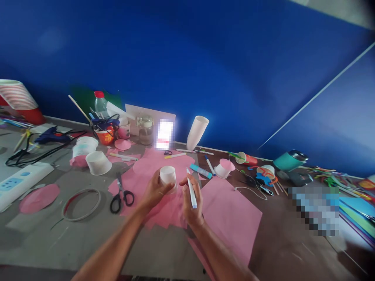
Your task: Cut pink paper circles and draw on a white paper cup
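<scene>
In the middle of the head view my left hand (155,190) is wrapped around a small white paper cup (168,175), which is tilted slightly above the pink paper (140,195). My right hand (193,205) grips a white marker (191,191) like a pen. The marker's tip points up and away from me, a little to the right of the cup and apart from it. Black-handled scissors (121,197) lie to the left of my left hand. Just beyond my right hand is a light blue tube (200,171), beside a blue-capped marker (210,165).
White cups (99,163) and a tape ring (81,204) stand left, near a power strip (22,183). Along the blue wall are a glass jar (145,130), a leaning cup stack (197,132) and a teal tumbler (290,160). A pink sheet (231,218) lies right.
</scene>
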Motion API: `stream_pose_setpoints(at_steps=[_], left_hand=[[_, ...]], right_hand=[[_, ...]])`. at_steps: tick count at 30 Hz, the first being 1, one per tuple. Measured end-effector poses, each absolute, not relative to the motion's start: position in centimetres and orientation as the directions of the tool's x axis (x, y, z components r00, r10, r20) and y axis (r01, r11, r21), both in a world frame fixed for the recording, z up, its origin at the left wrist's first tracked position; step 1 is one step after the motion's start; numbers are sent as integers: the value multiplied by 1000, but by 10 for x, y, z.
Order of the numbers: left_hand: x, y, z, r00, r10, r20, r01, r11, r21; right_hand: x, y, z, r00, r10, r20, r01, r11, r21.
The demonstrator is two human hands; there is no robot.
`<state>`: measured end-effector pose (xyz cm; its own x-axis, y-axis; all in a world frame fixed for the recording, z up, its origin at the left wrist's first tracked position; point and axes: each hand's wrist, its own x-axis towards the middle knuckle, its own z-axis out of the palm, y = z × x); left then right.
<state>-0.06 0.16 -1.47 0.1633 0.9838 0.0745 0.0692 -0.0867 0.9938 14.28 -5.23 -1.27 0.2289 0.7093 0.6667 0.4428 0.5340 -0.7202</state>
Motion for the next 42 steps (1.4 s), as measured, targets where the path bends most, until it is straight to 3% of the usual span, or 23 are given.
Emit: stream_pose_setpoints(at_steps=[7, 15, 22, 35, 42], left_hand=[[1, 0, -6, 254, 965, 60, -249, 5, 968], [-3, -8, 2, 302, 952, 45, -199, 17, 980], [-3, -10, 13, 342, 939, -42, -222, 124, 967], [2, -5, 9, 453, 891, 38, -411, 170, 896], [-2, 0, 8, 368, 929, 34, -378, 116, 919]], right_hand=[[139, -53, -6, 194, 703, 684, 447, 557, -700], [137, -57, -6, 109, 702, 704, 462, 591, -661], [137, -60, -7, 46, 668, 743, 445, 652, -614], [143, -51, -11, 163, 699, 696, 448, 576, -683], [146, -51, -11, 144, 722, 677, 416, 577, -703]])
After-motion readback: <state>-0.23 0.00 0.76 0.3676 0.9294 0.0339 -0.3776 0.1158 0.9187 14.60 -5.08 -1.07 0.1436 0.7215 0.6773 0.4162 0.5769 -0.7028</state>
